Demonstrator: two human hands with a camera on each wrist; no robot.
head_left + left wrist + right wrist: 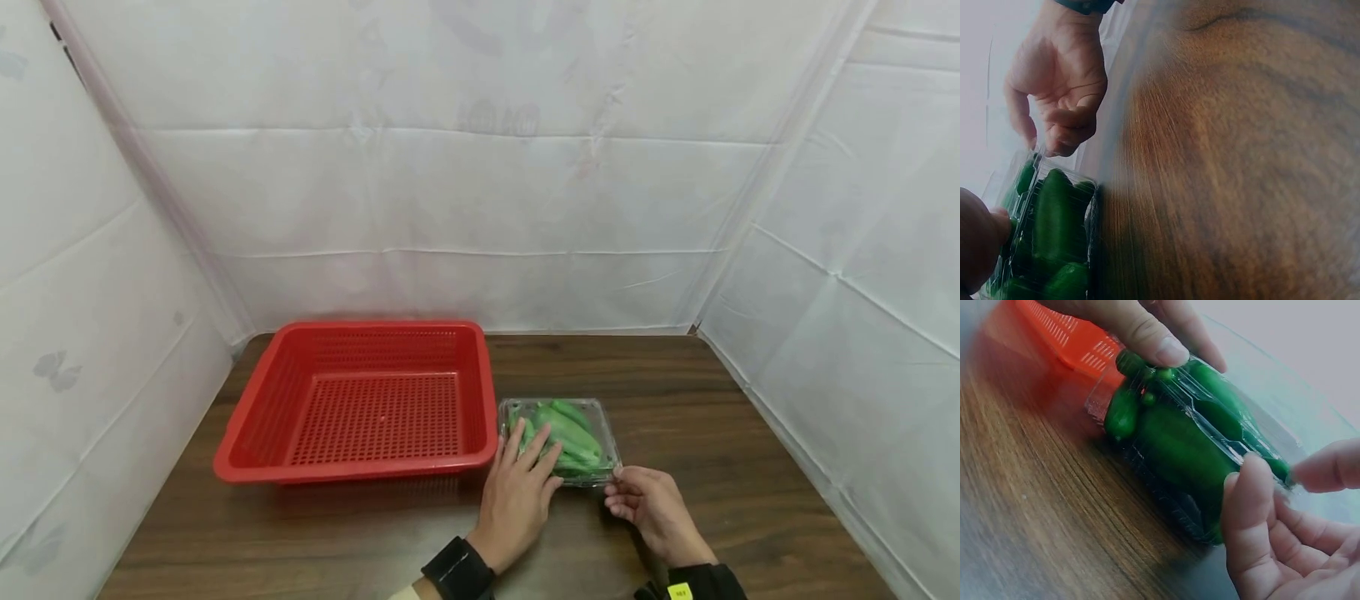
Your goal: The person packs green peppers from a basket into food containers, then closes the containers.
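The clear box of green peppers (561, 440) sits on the bench (750, 467), just right of the red basket (360, 404). The left hand (517, 492) lies flat and open on its lid. The right hand (652, 500) pinches the box's near right corner.

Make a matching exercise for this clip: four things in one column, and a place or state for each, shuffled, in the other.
Things:
1. red basket
2. clear box of green vegetables
3. left hand
4. right hand

Places or states:
A. pinches the box's near right corner
B. lies flat on the box's lid
C. stands empty at the table's left
D. sits shut just right of the basket

Pairs: 1-C, 2-D, 3-B, 4-A
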